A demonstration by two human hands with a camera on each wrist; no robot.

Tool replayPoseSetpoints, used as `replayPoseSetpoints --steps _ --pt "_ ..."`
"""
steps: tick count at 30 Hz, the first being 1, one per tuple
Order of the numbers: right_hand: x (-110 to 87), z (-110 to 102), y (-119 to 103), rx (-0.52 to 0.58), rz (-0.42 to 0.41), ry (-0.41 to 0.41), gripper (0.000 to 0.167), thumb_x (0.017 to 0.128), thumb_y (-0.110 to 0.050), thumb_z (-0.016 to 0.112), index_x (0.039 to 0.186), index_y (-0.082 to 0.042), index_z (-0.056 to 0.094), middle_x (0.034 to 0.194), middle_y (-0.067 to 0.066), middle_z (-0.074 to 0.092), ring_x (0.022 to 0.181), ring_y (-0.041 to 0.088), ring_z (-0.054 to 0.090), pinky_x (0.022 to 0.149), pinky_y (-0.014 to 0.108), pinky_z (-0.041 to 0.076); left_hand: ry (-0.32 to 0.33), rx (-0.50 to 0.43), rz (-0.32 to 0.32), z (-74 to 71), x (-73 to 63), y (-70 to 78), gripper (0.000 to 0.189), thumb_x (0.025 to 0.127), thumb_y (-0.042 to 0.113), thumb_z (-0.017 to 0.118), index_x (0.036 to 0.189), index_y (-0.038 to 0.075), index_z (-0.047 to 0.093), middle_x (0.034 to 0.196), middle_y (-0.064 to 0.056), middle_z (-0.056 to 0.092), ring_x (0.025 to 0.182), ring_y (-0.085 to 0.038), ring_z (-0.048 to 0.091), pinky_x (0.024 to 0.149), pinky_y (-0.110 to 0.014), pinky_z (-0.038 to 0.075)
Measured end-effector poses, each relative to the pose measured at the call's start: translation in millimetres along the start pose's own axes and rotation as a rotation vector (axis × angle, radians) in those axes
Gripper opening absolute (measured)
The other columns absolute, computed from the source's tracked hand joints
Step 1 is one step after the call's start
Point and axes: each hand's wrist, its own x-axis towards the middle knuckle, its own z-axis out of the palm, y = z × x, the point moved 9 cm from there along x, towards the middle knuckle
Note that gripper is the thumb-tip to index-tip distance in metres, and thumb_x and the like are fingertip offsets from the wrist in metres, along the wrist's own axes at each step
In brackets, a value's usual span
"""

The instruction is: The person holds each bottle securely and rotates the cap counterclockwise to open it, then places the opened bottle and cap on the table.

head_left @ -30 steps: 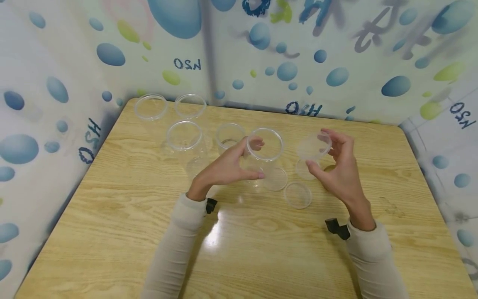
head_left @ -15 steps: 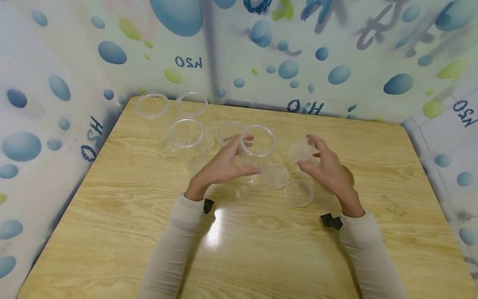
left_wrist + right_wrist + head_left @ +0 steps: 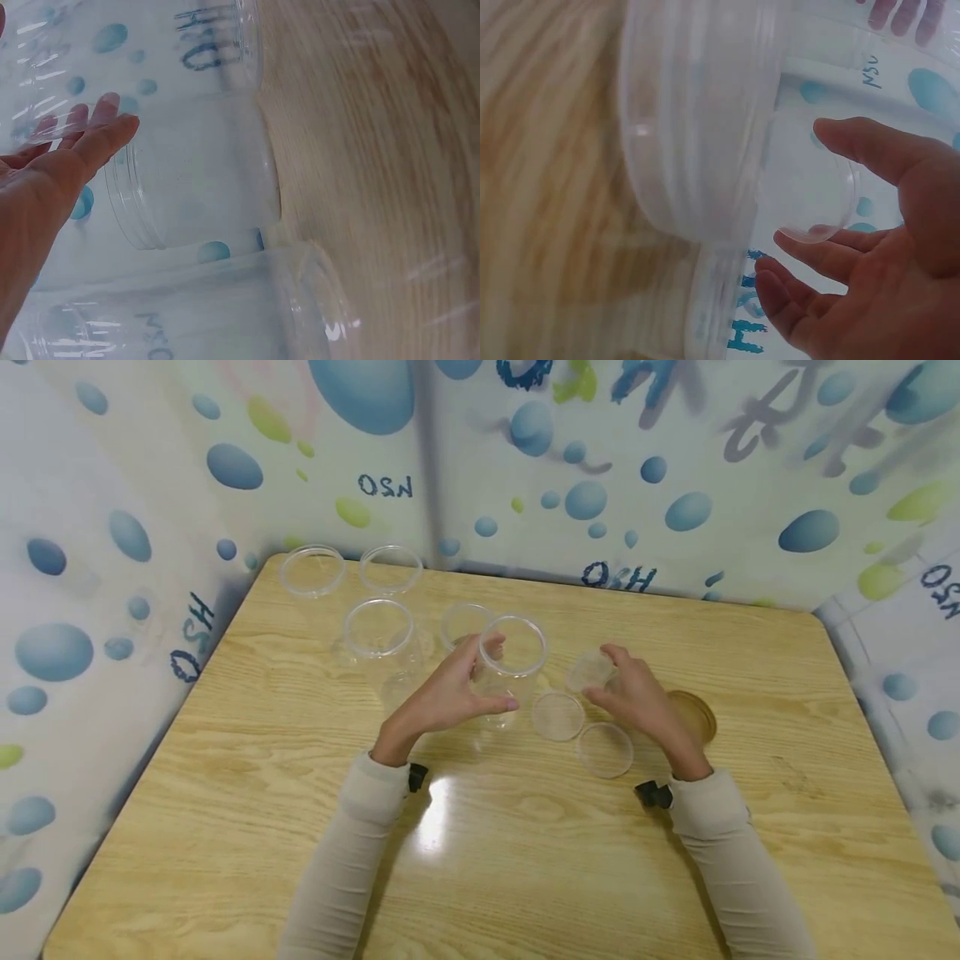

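Observation:
My left hand (image 3: pixel 442 693) grips a clear plastic jar (image 3: pixel 501 689), thumb in front and fingers round the far side. Its open rim faces up. In the left wrist view, several fingers show through the clear wall. My right hand (image 3: pixel 641 693) pinches a clear round lid (image 3: pixel 587 671) by its edge, thumb opposite fingers, a short gap to the right of the jar. That lid (image 3: pixel 810 195) is faint in the right wrist view. Two flat clear lids, a farther one (image 3: pixel 558 717) and a nearer one (image 3: pixel 604 750), lie on the table between the hands.
Several clear open jars stand at the back left, among them a front one (image 3: pixel 379 631) and a corner one (image 3: pixel 312 572). A shorter jar (image 3: pixel 461 622) stands behind my left hand. A brownish round piece (image 3: pixel 693 717) lies beside my right wrist. Patterned walls border the wooden table (image 3: pixel 525 860).
My right hand has moved left with the clear lid, closer to the jar. My left hand has shifted slightly left with the jar. The brownish round piece has come into view.

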Motion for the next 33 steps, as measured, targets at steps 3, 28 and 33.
replayPoseSetpoints --steps 3,28,33 --pt "0.5 3.1 1.0 -0.047 0.017 -0.015 0.08 0.093 -0.027 0.067 0.153 0.003 0.023 0.137 0.032 0.051 0.132 0.05 0.039 0.104 0.062 0.038 -0.003 -0.006 -0.009 0.0 -1.8 -1.4 0.086 0.083 0.026 0.083 0.15 0.011 0.032 0.147 -0.011 0.04 0.138 -0.025 0.04 0.112 -0.049 0.034" --pt "5.1 15.6 5.2 -0.151 0.014 -0.058 0.078 0.094 -0.024 0.066 0.152 0.008 0.025 0.149 0.03 0.041 0.135 0.054 0.028 0.11 0.066 0.025 -0.037 0.068 -0.27 10.4 -19.7 -18.0 0.081 0.089 0.029 0.075 0.148 0.004 0.025 0.148 -0.021 0.039 0.138 -0.035 0.037 0.11 -0.052 0.036" --pt "5.0 21.1 5.1 -0.132 -0.01 -0.083 0.077 0.095 -0.024 0.065 0.153 0.007 0.024 0.152 0.029 0.037 0.136 0.055 0.027 0.11 0.067 0.022 -0.083 0.135 -0.325 11.8 -43.8 -19.9 0.089 0.091 0.031 0.072 0.153 -0.003 0.018 0.153 -0.025 0.033 0.14 -0.04 0.037 0.111 -0.053 0.036"
